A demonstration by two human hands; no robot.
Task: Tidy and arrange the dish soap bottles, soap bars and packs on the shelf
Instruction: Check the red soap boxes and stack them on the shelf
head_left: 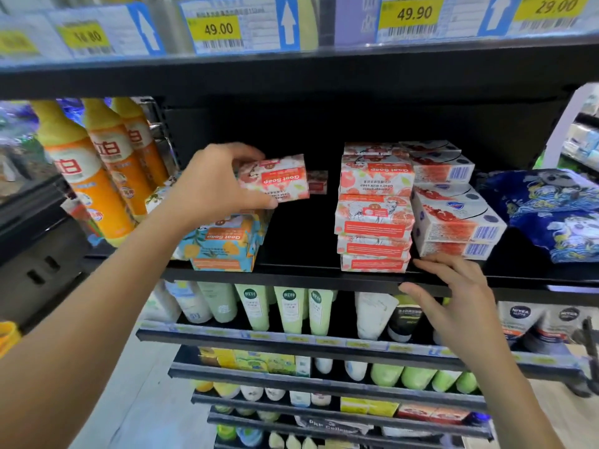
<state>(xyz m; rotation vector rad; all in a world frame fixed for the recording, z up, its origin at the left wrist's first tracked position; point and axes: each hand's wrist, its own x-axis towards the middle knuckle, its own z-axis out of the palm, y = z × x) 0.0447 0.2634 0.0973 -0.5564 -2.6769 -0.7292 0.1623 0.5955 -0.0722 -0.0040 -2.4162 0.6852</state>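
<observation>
Left hand (212, 186): thumb and fingers curled round a pink-and-white cardboard goat soap box (278, 178), held clear of the black metal shelf (298, 277), its print upside down
Why held so: to my eye it is on its way to join its own kind
Below the grip: blue-and-orange cardboard soap boxes (223, 244), a different sort, so it hardly belongs there
Right of the grip: across a gap, a stack of matching pink soap boxes (372, 205), with white-and-red barcoded soap boxes (453, 218) just beside it
Right hand (453, 293): fingers relaxed, holding nothing, at the shelf lip under those white boxes, likely ready to steady them
Left of the grip: tall orange plastic dish soap bottles (107, 170), leaning
Farthest right: blue patterned soft pack (551, 215), slumped
</observation>
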